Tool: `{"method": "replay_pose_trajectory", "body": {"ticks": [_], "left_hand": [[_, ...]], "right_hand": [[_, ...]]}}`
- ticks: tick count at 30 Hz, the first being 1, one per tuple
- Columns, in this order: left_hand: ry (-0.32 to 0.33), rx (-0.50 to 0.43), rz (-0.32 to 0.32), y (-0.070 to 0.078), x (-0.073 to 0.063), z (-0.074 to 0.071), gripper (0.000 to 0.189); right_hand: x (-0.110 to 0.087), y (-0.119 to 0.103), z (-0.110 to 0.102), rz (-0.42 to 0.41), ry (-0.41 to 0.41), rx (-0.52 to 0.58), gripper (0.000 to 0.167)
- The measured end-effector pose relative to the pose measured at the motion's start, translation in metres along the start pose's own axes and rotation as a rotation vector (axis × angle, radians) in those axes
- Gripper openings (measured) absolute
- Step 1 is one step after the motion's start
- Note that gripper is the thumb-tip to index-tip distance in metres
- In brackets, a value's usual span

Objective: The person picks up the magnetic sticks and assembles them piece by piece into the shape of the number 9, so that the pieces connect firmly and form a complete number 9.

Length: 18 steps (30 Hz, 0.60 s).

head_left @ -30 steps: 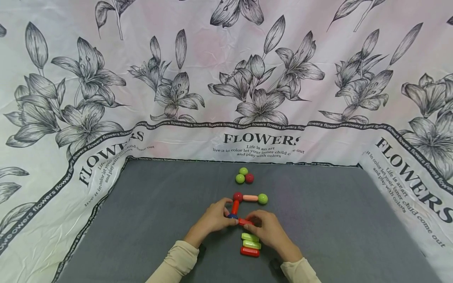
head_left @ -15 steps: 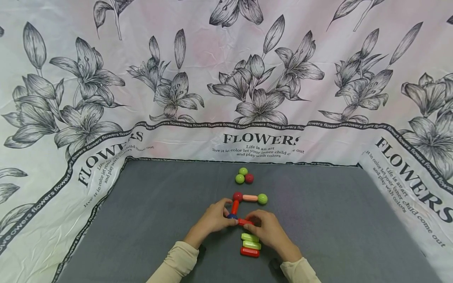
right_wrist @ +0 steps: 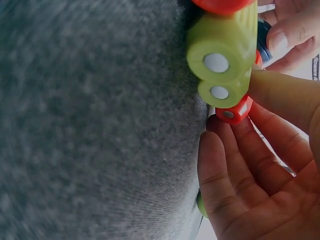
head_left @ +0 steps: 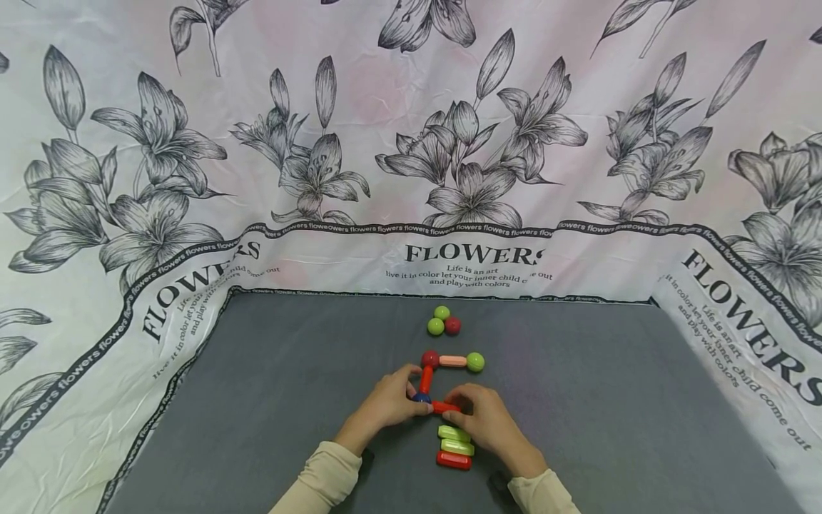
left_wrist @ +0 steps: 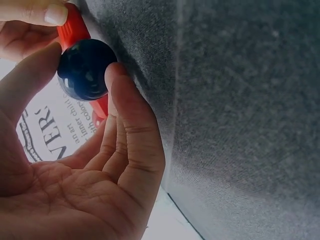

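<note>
On the cloth [head_left: 359, 185] we saw "FLOWERS" in three places, with smaller lines beneath: "Life is an art", "live it in color let your inner child come out" and "and play with colors"; "flowers" repeated along its black band [head_left: 404, 228].

Head view evenly lit; wrist views dimmer, blue ball [left_wrist: 87, 70] glinting

Blue ball [head_left: 422, 398] in left grip [head_left: 389, 398]; red rod [head_left: 443, 407] in right grip [head_left: 481, 414], just beside ball. Three balls [head_left: 436, 326] clustered beyond.

Three green balls [head_left: 475, 362], two red balls [head_left: 430, 359], one blue ball [left_wrist: 86, 70]; six rods [head_left: 453, 361].
</note>
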<state>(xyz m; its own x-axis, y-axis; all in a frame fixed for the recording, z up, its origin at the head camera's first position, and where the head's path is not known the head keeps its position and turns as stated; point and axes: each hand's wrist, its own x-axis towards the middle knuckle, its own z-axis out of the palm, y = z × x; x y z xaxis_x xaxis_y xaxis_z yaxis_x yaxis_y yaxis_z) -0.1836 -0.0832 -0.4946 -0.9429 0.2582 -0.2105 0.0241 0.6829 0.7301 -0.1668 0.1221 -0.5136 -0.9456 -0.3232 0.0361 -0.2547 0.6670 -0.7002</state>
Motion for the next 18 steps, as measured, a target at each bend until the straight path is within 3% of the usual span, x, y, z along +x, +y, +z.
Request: {"method": "replay_pose_trajectory", "body": {"ticks": [11,18], "left_hand": [[-0.004,0.015,-0.012,0.0014,0.0021,0.0028,0.069],[0.002,0.036,-0.022,0.0015,0.0014,0.0035,0.068]], "right_hand": [[-0.0009,0.0036,0.0001,-0.011,-0.003,-0.003,0.015],[-0.0052,0.0009,-0.0062,-0.01,0.066,-0.005,0.017]]}}
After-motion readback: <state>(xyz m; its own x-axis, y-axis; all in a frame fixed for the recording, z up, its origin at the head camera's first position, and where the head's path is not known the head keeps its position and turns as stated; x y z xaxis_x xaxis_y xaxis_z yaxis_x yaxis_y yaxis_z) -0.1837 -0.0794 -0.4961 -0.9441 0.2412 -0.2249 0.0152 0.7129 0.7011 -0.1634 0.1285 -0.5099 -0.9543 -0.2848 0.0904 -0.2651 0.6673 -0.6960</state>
